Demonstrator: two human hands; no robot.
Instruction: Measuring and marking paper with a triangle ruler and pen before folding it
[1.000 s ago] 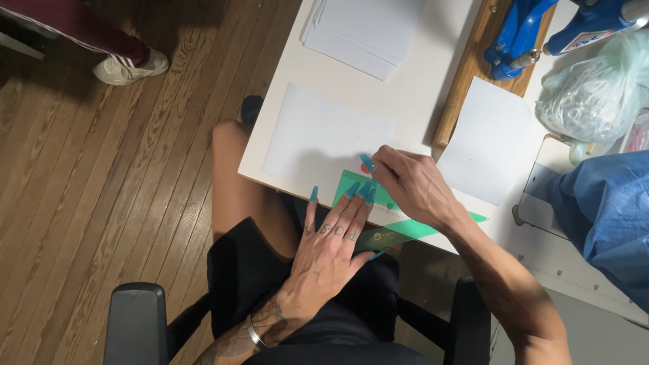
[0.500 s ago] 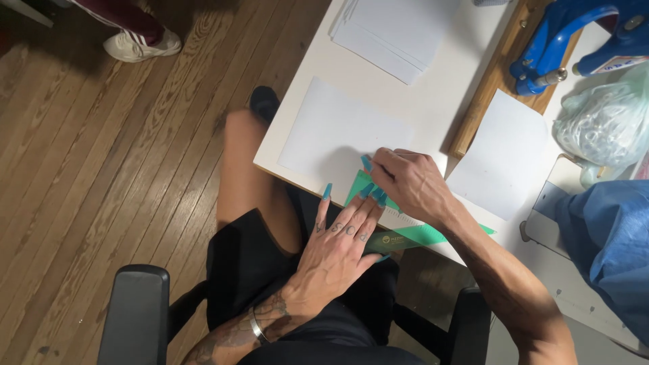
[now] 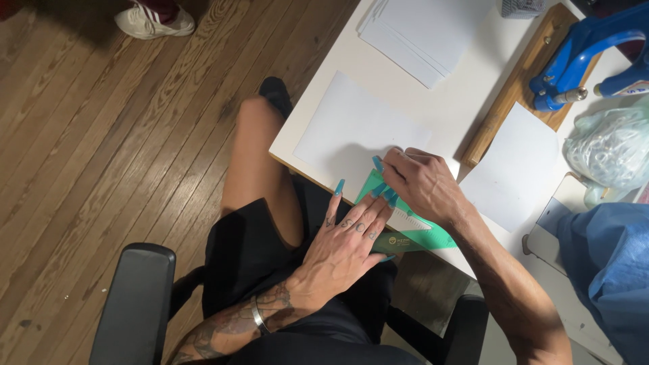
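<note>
Hands barely moved since earlier frame. Left hand flat, pinning green triangle ruler; right hand clenched, contents hidden. Risk: ruler overhangs table edge, slips off white sheet.

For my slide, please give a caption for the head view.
Left hand presses a green ruler on paper; right hand marks along it.

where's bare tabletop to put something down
Bare strip of white table between the paper stack, the single sheet and the wooden board. Crowded at the near edge: both hands on the green ruler.
</note>
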